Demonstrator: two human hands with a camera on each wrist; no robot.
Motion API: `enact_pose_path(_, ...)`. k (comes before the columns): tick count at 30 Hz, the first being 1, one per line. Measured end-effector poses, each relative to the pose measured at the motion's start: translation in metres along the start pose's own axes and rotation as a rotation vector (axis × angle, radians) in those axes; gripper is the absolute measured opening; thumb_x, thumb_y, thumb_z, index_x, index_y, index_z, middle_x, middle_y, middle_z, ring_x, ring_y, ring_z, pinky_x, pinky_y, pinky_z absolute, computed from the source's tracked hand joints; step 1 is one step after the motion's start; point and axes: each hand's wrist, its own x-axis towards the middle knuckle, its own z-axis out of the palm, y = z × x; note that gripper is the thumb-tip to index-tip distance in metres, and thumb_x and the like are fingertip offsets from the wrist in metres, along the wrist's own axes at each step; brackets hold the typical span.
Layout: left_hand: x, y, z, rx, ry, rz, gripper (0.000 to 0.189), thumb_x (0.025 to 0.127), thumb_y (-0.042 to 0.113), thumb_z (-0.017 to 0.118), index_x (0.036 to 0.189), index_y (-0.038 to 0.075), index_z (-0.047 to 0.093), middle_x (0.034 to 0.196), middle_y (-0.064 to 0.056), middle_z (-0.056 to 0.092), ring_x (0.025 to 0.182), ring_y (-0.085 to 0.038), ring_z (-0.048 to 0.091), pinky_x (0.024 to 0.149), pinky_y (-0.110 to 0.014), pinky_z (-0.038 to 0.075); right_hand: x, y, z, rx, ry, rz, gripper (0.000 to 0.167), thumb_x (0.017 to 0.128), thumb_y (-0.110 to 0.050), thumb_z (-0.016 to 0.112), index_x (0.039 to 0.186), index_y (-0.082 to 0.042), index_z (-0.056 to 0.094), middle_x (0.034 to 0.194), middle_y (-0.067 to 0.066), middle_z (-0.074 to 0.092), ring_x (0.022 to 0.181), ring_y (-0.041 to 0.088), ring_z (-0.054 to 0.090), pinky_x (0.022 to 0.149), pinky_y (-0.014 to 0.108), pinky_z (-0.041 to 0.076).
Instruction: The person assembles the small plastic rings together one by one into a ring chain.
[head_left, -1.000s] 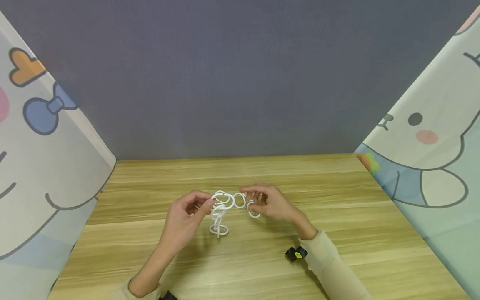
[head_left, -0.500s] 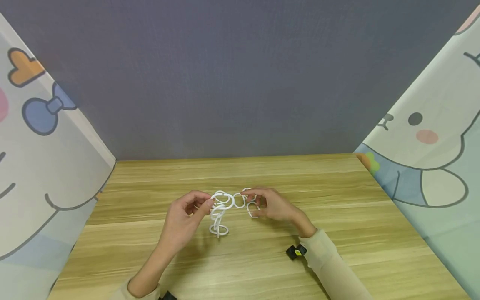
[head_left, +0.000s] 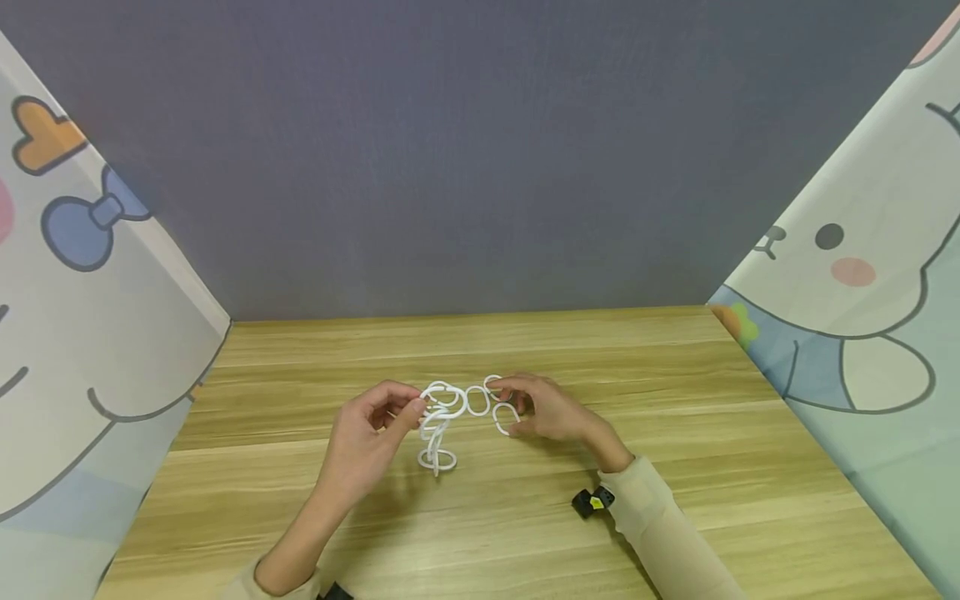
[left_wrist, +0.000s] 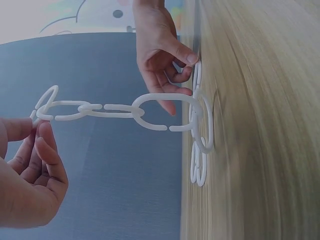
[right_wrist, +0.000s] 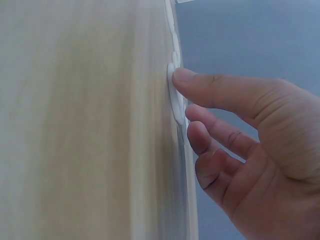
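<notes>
My left hand (head_left: 367, 437) pinches the upper end of a white plastic chain of C-shaped links (left_wrist: 112, 115) between thumb and fingertips. In the left wrist view the chain runs from those fingertips down to the wooden table. Other links lie on the wood between the hands. At the right, my right hand (head_left: 551, 412) is low over the table, its fingers spread and slightly bent. Its thumb tip touches a white link (right_wrist: 172, 95) lying flat, and its index finger reaches over another one farther back. Whether these flat links are all joined cannot be told.
The wooden table (head_left: 600, 350) ends at a dark grey panel (head_left: 480, 167) behind. Pale panels with cartoon prints, one on the left (head_left: 150, 333) and one on the right (head_left: 862, 292), flank it. A small black device (head_left: 592, 502) sits at the right cuff.
The right hand has shifted slightly, its index finger drawing back so the far link shows more. The thumb is a little nearer me on the close link. The left hand stays still.
</notes>
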Motion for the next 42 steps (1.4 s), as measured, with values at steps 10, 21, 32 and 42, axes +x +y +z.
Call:
enact_pose_path(10,0.0,0.0,0.0,-0.004,-0.006,0.008,0.007,0.104,0.005,0.078,0.108,-0.001,0.079,0.09,-0.007,0.075,0.078,-0.011,0.069,0.069,-0.021,0.055,-0.002,0.001,0.002,-0.049,-0.01,0.011,0.075,0.084,0.008,0.092,0.152,0.001,0.062,0.117,0.014,0.067,0.088,0.016,0.062,0.078,0.03,0.058)
enact_pose_path(21,-0.001,0.0,0.0,0.002,-0.007,0.015,0.009,0.104,0.006,0.078,0.108,-0.002,0.079,0.091,-0.009,0.075,0.079,-0.015,0.07,0.069,-0.021,0.056,-0.002,-0.003,0.0,-0.108,-0.029,0.011,0.072,0.084,0.005,0.094,0.15,0.0,0.065,0.116,0.013,0.067,0.087,0.016,0.059,0.077,0.029,0.055)
enact_pose_path(32,-0.001,0.0,0.001,-0.006,-0.006,0.001,0.005,0.104,0.005,0.078,0.107,0.002,0.08,0.092,-0.01,0.076,0.079,-0.015,0.071,0.07,-0.022,0.057,-0.001,-0.002,0.002,-0.129,-0.051,-0.007,0.071,0.085,0.0,0.093,0.15,-0.005,0.065,0.117,0.012,0.067,0.083,0.014,0.058,0.073,0.025,0.052)
enact_pose_path(42,0.0,0.0,0.001,-0.006,-0.006,-0.009,0.005,0.103,0.005,0.078,0.107,0.002,0.08,0.092,-0.009,0.076,0.078,-0.013,0.07,0.07,-0.022,0.056,-0.001,-0.011,0.001,-0.134,0.034,-0.019,0.068,0.082,-0.009,0.092,0.145,-0.01,0.067,0.121,0.012,0.067,0.108,0.021,0.063,0.096,0.04,0.057)
